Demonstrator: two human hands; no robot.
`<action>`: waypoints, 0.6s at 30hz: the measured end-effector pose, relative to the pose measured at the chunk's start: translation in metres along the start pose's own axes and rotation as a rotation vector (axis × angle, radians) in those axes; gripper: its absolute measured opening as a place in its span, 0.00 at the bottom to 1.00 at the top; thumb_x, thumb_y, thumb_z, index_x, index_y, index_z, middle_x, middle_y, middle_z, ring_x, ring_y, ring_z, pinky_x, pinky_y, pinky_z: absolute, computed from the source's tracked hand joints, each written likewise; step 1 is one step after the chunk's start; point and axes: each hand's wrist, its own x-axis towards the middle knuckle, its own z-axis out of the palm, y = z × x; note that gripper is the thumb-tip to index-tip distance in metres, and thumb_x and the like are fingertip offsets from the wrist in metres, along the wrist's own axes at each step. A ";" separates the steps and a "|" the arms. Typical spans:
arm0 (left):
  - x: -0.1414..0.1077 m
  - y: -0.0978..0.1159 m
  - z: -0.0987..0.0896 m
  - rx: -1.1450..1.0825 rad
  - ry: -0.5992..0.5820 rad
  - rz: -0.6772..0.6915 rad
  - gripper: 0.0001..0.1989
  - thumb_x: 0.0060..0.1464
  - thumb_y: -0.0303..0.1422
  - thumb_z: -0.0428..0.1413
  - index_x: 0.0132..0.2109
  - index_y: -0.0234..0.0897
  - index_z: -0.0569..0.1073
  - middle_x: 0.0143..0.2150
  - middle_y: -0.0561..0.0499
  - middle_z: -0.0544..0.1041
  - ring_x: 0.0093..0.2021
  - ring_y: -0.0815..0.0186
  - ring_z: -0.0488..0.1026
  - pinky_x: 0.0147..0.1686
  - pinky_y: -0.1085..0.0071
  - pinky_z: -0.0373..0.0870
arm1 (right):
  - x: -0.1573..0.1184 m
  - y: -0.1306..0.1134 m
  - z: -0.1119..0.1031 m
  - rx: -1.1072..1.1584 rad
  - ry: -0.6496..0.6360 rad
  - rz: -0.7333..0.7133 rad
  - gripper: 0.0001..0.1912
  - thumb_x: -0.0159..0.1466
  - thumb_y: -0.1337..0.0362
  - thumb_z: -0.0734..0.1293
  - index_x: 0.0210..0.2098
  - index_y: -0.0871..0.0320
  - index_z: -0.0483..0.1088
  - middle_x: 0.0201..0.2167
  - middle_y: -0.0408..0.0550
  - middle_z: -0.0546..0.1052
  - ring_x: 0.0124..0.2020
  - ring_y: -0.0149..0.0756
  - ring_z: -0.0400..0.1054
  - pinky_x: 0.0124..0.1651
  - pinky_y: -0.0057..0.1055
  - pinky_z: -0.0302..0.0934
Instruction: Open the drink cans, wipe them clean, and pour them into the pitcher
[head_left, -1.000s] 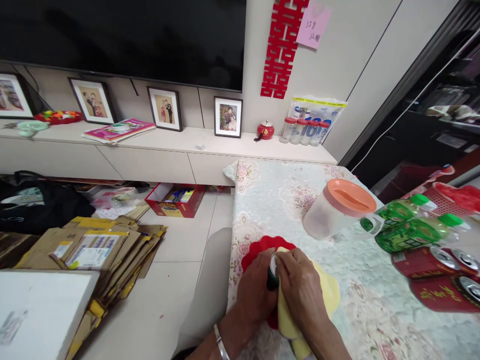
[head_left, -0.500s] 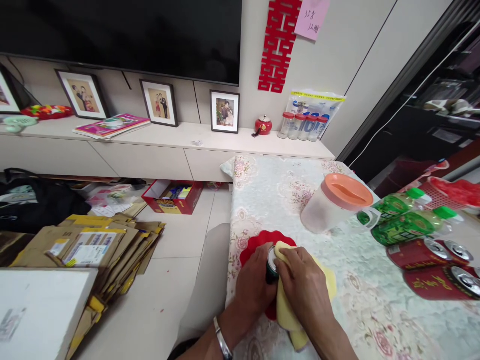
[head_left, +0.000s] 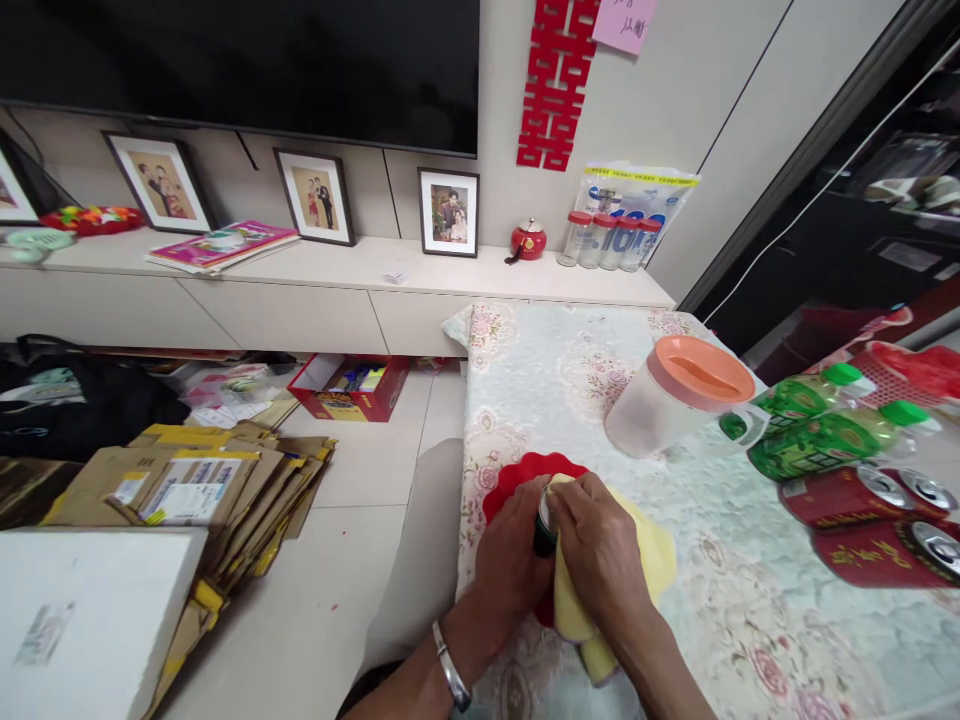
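Note:
My left hand [head_left: 514, 548] is wrapped round a dark can [head_left: 546, 535] with a silver top, which stands over a red scalloped dish [head_left: 517, 476]. My right hand [head_left: 600, 540] grips a yellow cloth [head_left: 651, 545], its fingers pressing a fold of it against the can's top. The rest of the cloth hangs down beside the can and spreads over the table to the right. Both hands hide much of the can and the dish. A bracelet circles my left wrist.
A plastic jug [head_left: 652, 410] with an orange lid stands ahead on the flowered tablecloth [head_left: 540, 350]. To the right lie green-capped bottles [head_left: 825, 440] and several red cans [head_left: 885, 555]. Flattened cardboard [head_left: 247, 510] and a white box [head_left: 90, 600] are on the left.
My right hand has shifted slightly up and left over the can's top, with the cloth. My left hand keeps its hold on the can. The view has tilted slightly.

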 end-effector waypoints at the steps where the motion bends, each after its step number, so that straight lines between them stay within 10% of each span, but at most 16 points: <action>1: 0.000 0.000 0.000 0.001 0.000 0.004 0.26 0.56 0.29 0.58 0.61 0.45 0.69 0.64 0.45 0.77 0.64 0.51 0.74 0.64 0.51 0.72 | 0.001 0.001 -0.002 0.016 -0.017 -0.008 0.16 0.72 0.65 0.61 0.27 0.55 0.66 0.28 0.42 0.69 0.28 0.31 0.66 0.32 0.27 0.59; 11: 0.000 -0.001 0.001 -0.043 -0.010 0.025 0.26 0.52 0.31 0.62 0.59 0.45 0.70 0.61 0.47 0.78 0.60 0.50 0.75 0.61 0.52 0.73 | 0.011 0.019 -0.031 -0.341 -0.208 -0.462 0.11 0.71 0.72 0.60 0.38 0.55 0.73 0.33 0.45 0.72 0.34 0.37 0.67 0.40 0.36 0.56; 18: 0.001 0.008 -0.004 -0.006 -0.014 -0.048 0.27 0.51 0.32 0.64 0.58 0.46 0.70 0.60 0.48 0.79 0.60 0.50 0.76 0.60 0.52 0.73 | 0.013 -0.009 -0.035 -0.527 -0.339 -0.333 0.14 0.61 0.81 0.61 0.37 0.59 0.74 0.33 0.51 0.77 0.34 0.44 0.72 0.37 0.40 0.51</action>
